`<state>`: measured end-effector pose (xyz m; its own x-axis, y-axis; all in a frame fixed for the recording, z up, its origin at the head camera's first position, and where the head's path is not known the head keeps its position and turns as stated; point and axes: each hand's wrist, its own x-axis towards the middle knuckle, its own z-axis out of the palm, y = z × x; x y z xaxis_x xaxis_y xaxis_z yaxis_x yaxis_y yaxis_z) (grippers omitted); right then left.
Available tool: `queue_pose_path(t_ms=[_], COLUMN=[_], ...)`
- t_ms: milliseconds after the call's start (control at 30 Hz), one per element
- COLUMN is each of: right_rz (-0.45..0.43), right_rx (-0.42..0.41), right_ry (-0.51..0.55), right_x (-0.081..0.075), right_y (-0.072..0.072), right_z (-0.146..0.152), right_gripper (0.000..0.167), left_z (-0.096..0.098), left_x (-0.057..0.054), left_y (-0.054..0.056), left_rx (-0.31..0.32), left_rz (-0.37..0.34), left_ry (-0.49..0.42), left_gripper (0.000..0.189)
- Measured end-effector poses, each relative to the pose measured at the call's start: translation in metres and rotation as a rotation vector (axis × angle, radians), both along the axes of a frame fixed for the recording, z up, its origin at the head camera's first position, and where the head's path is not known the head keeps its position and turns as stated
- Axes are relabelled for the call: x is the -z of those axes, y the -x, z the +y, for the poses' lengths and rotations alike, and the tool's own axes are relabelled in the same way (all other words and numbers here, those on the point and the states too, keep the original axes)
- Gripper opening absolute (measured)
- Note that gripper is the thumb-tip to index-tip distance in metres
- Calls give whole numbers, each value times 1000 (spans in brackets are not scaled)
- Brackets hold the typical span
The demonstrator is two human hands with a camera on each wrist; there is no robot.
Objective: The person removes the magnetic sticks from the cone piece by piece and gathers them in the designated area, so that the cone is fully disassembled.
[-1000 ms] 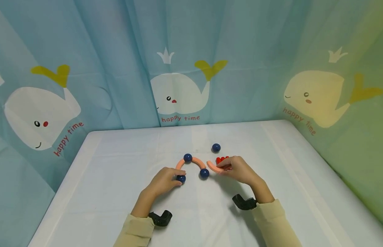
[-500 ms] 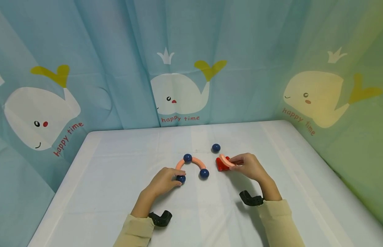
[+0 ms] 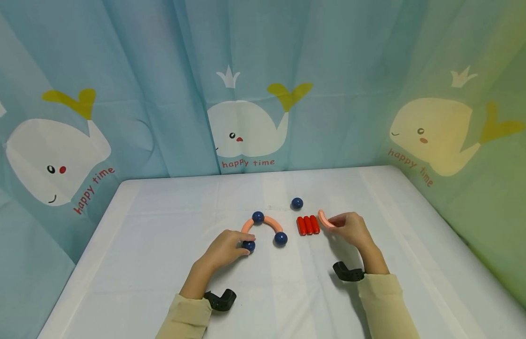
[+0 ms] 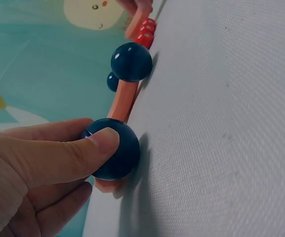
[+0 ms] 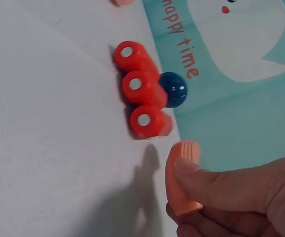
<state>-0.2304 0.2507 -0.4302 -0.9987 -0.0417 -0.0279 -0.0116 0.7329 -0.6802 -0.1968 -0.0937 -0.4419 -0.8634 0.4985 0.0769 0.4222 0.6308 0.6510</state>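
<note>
My left hand [image 3: 223, 247] pinches a dark blue ball [image 4: 126, 157] between thumb and fingers, at the left end of an arch on the table. Two curved orange bars make up this arch, one of them the right-hand bar [image 3: 273, 223]; another blue ball [image 3: 257, 217] joins them at the top, and a third blue ball [image 3: 280, 238] caps the right end. Over on the right, my right hand [image 3: 352, 229] holds a separate curved orange bar [image 5: 178, 190] by its lower end, thumb on its side. Its upper end stands just right of three red rods [image 3: 308, 225] lying side by side.
Behind the red rods sits a loose blue ball [image 3: 297, 203]. A white cloth covers the table [image 3: 161, 226], and a blue-green curtain [image 3: 169, 94] with whale prints hangs beyond its back edge. Black camera mounts [image 3: 348, 272] are strapped to both wrists.
My right hand has carried the orange bar rightward from beside the arch, across the red rods, to their right side, uncovering them. The left hand and the arch stay in place.
</note>
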Motion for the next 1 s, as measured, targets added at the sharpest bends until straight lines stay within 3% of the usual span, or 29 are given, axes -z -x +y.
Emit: queue_pose_path(t_ms=[133,467,1000], right_rz=[-57,-46,-53], right_rx=[62,125,104], right_ry=[-6,-65,-91], right_x=[3,7,4], right_y=[0,-1,0], right_z=[-2,-12,-21], right_gripper=[25,26,24], left_z=[0,0,-3], left_x=[0,3,4], left_y=[0,0,3], left_rx=[2,2,24], left_rz=[2,18,12], left_ry=[-5,-5,18], left_gripper=[32,32,38])
